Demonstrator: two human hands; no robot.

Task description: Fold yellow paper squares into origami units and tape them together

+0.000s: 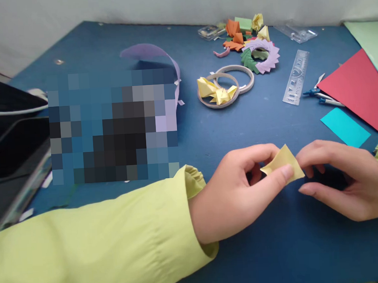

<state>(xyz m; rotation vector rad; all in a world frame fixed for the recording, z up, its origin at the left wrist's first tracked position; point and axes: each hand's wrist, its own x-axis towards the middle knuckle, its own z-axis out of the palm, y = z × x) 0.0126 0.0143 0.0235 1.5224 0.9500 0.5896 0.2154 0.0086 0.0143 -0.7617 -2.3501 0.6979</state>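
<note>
A small folded piece of yellow paper [281, 161] is pinched between the thumb and fingers of my left hand [237, 190], just above the blue table. My right hand [347, 174] is close by on the right, its thumb and fingers apart. Its fingertips reach the paper's right edge; whether they touch it I cannot tell. Beyond the hands, folded yellow paper pieces [223, 96] rest on a tape ring [202, 103], which overlaps a second ring [252, 75].
Behind lie a purple and green folded-paper ring [272, 59], orange folded pieces [233, 27] and a clear ruler [296, 77]. To the right are red paper [362, 90], a turquoise sheet [345, 127] and a blue-tipped compass [314, 92]. A purple strip [148, 51] curls at left.
</note>
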